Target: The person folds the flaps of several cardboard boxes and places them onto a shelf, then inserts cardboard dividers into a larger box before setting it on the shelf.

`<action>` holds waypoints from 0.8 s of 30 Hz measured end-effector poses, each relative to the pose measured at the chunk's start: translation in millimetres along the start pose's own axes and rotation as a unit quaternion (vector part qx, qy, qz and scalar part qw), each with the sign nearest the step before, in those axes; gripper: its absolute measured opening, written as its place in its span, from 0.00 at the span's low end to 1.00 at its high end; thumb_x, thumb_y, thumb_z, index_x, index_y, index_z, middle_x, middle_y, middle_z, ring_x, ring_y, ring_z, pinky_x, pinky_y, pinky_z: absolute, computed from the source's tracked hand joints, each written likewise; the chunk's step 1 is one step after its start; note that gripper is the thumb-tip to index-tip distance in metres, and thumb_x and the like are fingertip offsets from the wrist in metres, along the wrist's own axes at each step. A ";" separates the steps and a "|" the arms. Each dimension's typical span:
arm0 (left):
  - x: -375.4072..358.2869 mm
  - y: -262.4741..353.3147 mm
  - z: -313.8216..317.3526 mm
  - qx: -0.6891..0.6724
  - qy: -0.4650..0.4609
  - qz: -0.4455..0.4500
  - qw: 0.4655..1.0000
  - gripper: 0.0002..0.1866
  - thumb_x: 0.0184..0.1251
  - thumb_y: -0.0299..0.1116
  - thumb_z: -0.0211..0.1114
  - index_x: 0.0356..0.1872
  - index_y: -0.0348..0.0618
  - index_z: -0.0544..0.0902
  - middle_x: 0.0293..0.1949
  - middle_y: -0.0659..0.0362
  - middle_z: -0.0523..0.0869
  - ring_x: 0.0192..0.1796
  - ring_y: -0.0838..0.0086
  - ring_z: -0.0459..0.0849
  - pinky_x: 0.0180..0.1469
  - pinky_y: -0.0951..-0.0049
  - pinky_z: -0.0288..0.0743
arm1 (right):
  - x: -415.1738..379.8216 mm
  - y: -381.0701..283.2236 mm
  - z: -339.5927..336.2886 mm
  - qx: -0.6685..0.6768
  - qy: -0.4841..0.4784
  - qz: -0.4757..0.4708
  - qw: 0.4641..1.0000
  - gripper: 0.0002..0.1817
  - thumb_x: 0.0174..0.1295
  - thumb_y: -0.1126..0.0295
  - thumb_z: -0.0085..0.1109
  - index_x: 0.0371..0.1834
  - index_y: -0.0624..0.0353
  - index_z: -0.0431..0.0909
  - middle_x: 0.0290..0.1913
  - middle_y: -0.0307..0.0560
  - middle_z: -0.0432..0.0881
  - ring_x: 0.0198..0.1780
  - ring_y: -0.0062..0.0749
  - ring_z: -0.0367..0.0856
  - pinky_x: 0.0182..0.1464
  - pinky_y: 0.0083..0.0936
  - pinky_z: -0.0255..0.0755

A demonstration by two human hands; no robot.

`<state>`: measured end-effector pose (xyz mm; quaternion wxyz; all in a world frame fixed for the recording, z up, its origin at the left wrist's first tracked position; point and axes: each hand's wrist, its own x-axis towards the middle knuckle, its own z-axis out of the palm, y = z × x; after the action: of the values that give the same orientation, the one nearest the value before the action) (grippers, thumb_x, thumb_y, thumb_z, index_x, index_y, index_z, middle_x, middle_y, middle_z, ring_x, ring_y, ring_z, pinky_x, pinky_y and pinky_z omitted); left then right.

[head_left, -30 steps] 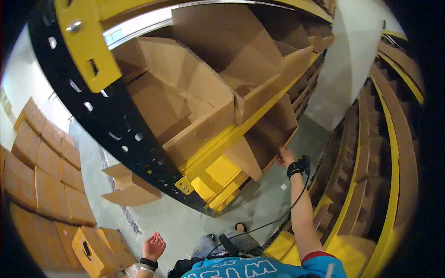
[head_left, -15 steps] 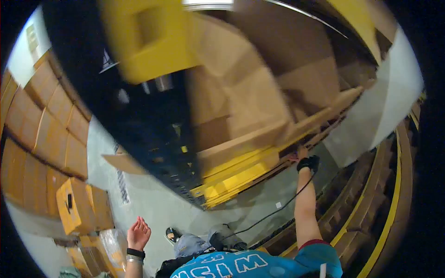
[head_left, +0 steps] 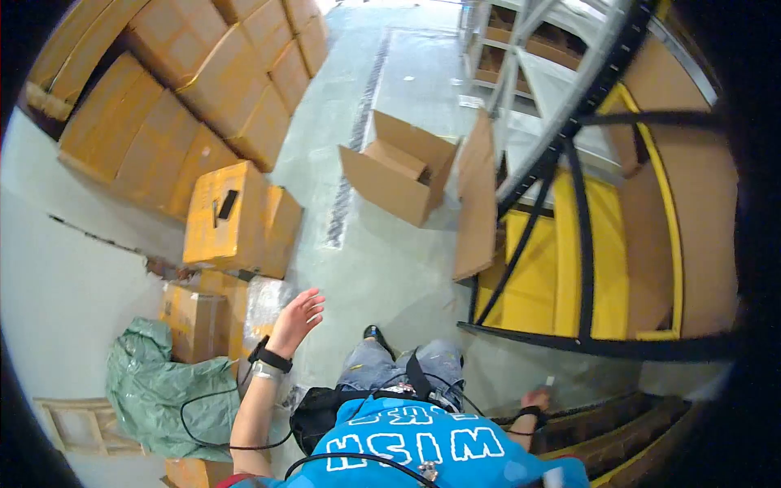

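My left hand (head_left: 298,319) is raised over the floor with its fingers stretched out and nothing in it; a dark band and a light one circle the wrist. Nearest to it lies a clear plastic-wrapped package (head_left: 264,305). Low on the right, my right hand (head_left: 537,398) hangs beside brown shelf edges (head_left: 602,423), a black band at its wrist. Its fingers are too small and blurred to read. A small white piece (head_left: 550,380) shows just past it. A black cable (head_left: 183,419) loops from my left arm across my body.
Stacked cartons (head_left: 195,73) line the left wall, with a taped box (head_left: 220,213) and a green plastic sheet (head_left: 154,390) nearer. An open carton (head_left: 399,175) sits on the floor ahead. At right stands a rack (head_left: 582,244) with yellow panels and black braces.
The view has swung left, off the rack's large cartons and onto the aisle. My right hand has left the rack's edge and dropped nearer my body. My left hand stays raised with fingers more spread.
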<state>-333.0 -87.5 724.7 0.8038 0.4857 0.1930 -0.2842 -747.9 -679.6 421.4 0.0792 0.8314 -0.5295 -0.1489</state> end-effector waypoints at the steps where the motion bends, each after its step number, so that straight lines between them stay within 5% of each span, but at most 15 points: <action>1: 3.4 9.5 -10.2 0.054 0.002 0.013 0.998 0.19 0.72 0.42 0.52 0.59 0.46 0.73 0.51 0.62 0.82 0.50 0.75 0.78 0.56 0.70 0.70 | -22.3 -34.4 20.6 0.207 -0.143 0.032 0.967 0.14 0.63 0.62 0.47 0.37 0.52 0.84 0.40 0.47 0.85 0.41 0.38 0.84 0.32 0.38 0.74; 2: 14.1 28.4 -24.5 0.106 -0.001 0.024 0.994 0.20 0.71 0.43 0.52 0.59 0.46 0.74 0.51 0.61 0.82 0.50 0.75 0.78 0.56 0.70 0.70 | -44.9 -70.0 39.1 0.377 -0.265 0.116 0.880 0.13 0.62 0.64 0.47 0.37 0.55 0.82 0.37 0.47 0.84 0.39 0.39 0.83 0.30 0.38 0.74; 3: 26.9 40.3 -28.2 0.162 -0.008 0.032 0.986 0.20 0.71 0.44 0.52 0.58 0.46 0.74 0.51 0.61 0.82 0.51 0.75 0.78 0.57 0.70 0.69 | -60.3 -99.1 51.3 0.527 -0.403 0.207 0.719 0.13 0.61 0.64 0.47 0.40 0.56 0.81 0.35 0.49 0.84 0.36 0.40 0.82 0.30 0.38 0.74; 5: 50.2 63.3 -26.3 0.173 0.004 0.034 0.984 0.20 0.71 0.45 0.52 0.57 0.46 0.75 0.51 0.61 0.82 0.51 0.76 0.78 0.57 0.70 0.69 | -103.4 -163.9 20.5 0.630 -0.477 0.257 0.557 0.15 0.60 0.64 0.47 0.43 0.58 0.79 0.31 0.50 0.82 0.31 0.41 0.81 0.27 0.38 0.73; 10: 115.7 114.6 -14.2 0.217 -0.017 0.038 0.975 0.18 0.71 0.41 0.52 0.57 0.45 0.75 0.50 0.61 0.82 0.51 0.77 0.78 0.56 0.74 0.69 | -61.6 -316.2 -99.2 0.552 -0.345 0.067 0.756 0.13 0.62 0.63 0.50 0.39 0.62 0.77 0.25 0.47 0.80 0.18 0.38 0.77 0.20 0.32 0.72; 12: 145.8 130.9 -12.9 0.224 -0.034 0.029 0.974 0.18 0.71 0.40 0.52 0.57 0.44 0.75 0.50 0.61 0.82 0.50 0.78 0.79 0.55 0.75 0.69 | -26.6 -369.6 -136.6 0.593 -0.259 -0.002 0.762 0.10 0.63 0.67 0.51 0.35 0.62 0.78 0.23 0.45 0.79 0.16 0.32 0.75 0.19 0.29 0.72; 17: 217.9 186.1 -10.2 0.201 -0.018 0.029 0.979 0.17 0.71 0.40 0.53 0.56 0.44 0.75 0.49 0.60 0.82 0.49 0.78 0.79 0.54 0.74 0.70 | 51.9 -489.0 -190.6 0.629 -0.227 -0.056 0.741 0.12 0.66 0.62 0.52 0.40 0.58 0.80 0.22 0.43 0.79 0.16 0.28 0.75 0.19 0.24 0.70; 20: 252.4 223.9 -23.2 0.161 0.011 0.035 0.986 0.17 0.72 0.39 0.52 0.55 0.43 0.76 0.49 0.60 0.82 0.49 0.78 0.78 0.54 0.74 0.70 | 74.1 -555.1 -213.3 0.567 -0.341 -0.037 0.749 0.13 0.67 0.62 0.48 0.46 0.58 0.78 0.27 0.44 0.81 0.16 0.28 0.77 0.19 0.23 0.71; 24: 293.0 271.8 -30.4 0.131 0.035 0.020 0.991 0.16 0.72 0.38 0.52 0.54 0.43 0.75 0.48 0.61 0.82 0.48 0.78 0.78 0.54 0.74 0.69 | 75.1 -616.2 -240.8 0.503 -0.362 -0.086 0.780 0.14 0.68 0.63 0.47 0.47 0.57 0.78 0.29 0.46 0.82 0.19 0.29 0.79 0.20 0.24 0.73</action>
<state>65.0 -39.7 721.5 0.7316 0.6002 0.1718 -0.2737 -110.4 -490.8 458.0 -0.5614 0.6795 -0.4453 -0.1578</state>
